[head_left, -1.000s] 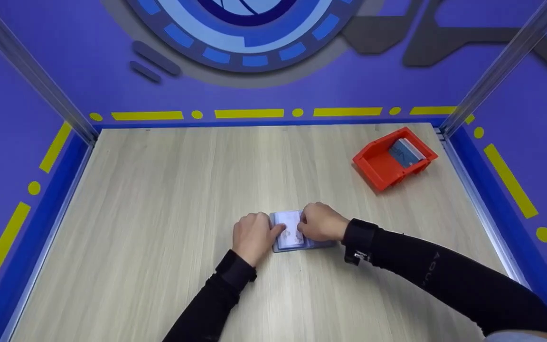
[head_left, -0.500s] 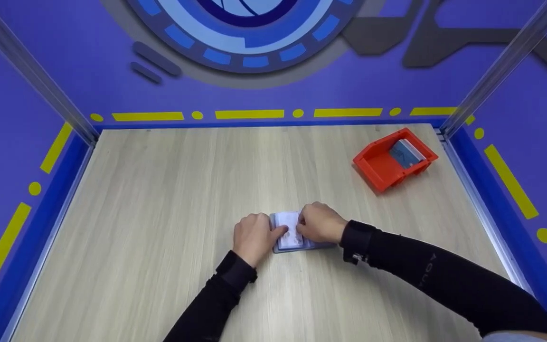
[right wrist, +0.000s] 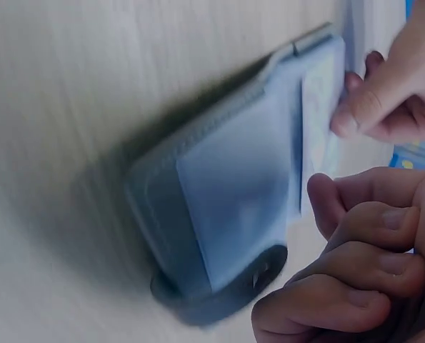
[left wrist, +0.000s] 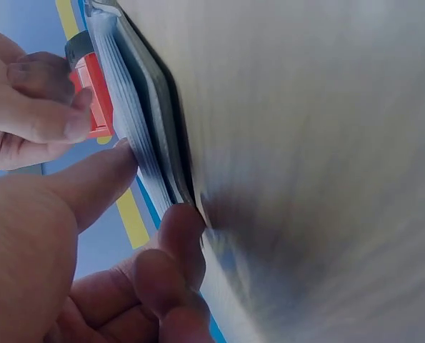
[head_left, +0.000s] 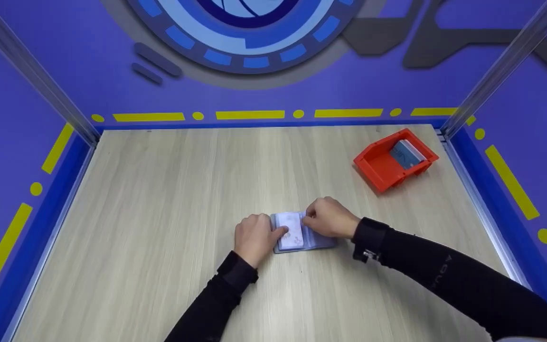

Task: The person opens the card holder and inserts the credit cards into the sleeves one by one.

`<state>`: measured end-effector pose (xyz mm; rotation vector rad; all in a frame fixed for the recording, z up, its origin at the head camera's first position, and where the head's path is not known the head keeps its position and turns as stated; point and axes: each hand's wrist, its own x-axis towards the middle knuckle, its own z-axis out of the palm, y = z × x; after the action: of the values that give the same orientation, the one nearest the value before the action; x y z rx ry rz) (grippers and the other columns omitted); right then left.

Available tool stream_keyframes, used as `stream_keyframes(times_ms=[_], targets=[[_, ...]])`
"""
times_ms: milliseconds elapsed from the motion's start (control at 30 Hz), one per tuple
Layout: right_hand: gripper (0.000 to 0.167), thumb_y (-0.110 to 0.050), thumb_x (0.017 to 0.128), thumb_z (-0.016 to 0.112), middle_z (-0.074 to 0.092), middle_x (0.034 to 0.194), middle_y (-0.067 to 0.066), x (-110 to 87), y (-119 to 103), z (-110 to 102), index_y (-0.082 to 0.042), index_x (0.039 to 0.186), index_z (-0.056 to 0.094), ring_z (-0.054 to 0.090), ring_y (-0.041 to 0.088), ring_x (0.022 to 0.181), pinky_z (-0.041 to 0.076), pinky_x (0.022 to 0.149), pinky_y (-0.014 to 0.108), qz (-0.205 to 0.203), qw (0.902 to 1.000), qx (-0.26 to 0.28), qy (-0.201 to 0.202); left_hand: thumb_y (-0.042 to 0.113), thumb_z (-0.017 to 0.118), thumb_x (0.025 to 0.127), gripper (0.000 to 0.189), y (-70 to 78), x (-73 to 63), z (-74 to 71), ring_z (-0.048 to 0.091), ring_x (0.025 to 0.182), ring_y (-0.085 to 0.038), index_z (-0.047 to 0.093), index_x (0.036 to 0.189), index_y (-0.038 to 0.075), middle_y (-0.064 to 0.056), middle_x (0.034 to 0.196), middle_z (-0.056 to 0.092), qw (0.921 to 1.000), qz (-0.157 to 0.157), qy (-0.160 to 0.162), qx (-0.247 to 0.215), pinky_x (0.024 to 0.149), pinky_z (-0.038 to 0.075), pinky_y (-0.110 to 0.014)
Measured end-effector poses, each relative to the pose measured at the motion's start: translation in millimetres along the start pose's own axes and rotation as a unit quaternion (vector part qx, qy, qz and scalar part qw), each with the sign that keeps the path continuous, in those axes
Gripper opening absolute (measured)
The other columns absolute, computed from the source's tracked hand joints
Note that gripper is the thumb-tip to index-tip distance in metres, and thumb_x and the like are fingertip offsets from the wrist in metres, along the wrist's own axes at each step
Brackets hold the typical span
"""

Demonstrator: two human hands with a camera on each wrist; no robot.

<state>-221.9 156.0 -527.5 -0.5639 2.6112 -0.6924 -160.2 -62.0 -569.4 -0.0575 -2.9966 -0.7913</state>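
A grey card holder [head_left: 320, 241] lies spread on the table, its clear sleeves [right wrist: 233, 171] turned to both sides. A pale patterned card [head_left: 290, 230] shows in the top sleeve of the left stack. My left hand [head_left: 255, 237] grips the left edge: the thumb presses on the sleeves and the fingers are at the cover's edge below. Above the right half, my right hand [head_left: 331, 217] hovers with curled fingers, and nothing shows between them. A dark strap [right wrist: 226, 293] with a snap sticks out from the right cover.
A red bin [head_left: 380, 164] stands at the table's back right, with a dark grey card [head_left: 404, 154] and white-edged ones inside. Blue-purple walls [head_left: 273, 95] enclose the wooden table [head_left: 169, 190] at the back and both sides.
My right hand has moved from the edge of the left stack a little right and away, baring more of the right half. The left hand keeps its grip in place.
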Motion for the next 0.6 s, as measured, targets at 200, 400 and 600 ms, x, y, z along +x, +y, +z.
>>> stream_keyframes(times_ms=[200,400,600], targets=[[0.028,-0.020,0.102,0.069,0.055,0.064,-0.006,-2.0,9,-21,-0.007,0.078,0.076,0.054,0.012,0.059,0.042,0.059,0.027,0.023,0.9992,0.025,0.021,0.050,0.089,0.091,0.067,0.1,1.1,-0.2,0.038,0.056,-0.010,0.037,0.058,0.023,0.011,0.063,0.037,1.0000,-0.001,0.003,0.001,0.049,0.029,-0.030],[0.028,-0.023,0.105,0.066,0.061,0.070,-0.003,-4.0,18,-39,-0.005,0.087,0.079,0.056,0.015,0.063,0.044,0.060,0.029,0.052,0.9984,0.015,0.017,0.050,0.089,0.092,0.068,0.5,0.9,0.4,0.038,0.055,-0.010,0.037,0.057,0.022,0.011,0.061,0.037,1.0000,-0.006,-0.002,-0.004,0.049,0.029,-0.030],[0.028,-0.026,0.106,0.066,0.056,0.069,-0.002,-4.7,36,-51,-0.007,0.090,0.080,0.054,0.018,0.067,0.040,0.060,0.031,0.098,0.9952,-0.001,0.000,0.049,0.089,0.092,0.067,1.4,0.7,0.4,0.038,0.055,-0.010,0.037,0.058,0.022,0.010,0.062,0.037,0.9999,-0.007,-0.001,-0.010,0.049,0.029,-0.030]])
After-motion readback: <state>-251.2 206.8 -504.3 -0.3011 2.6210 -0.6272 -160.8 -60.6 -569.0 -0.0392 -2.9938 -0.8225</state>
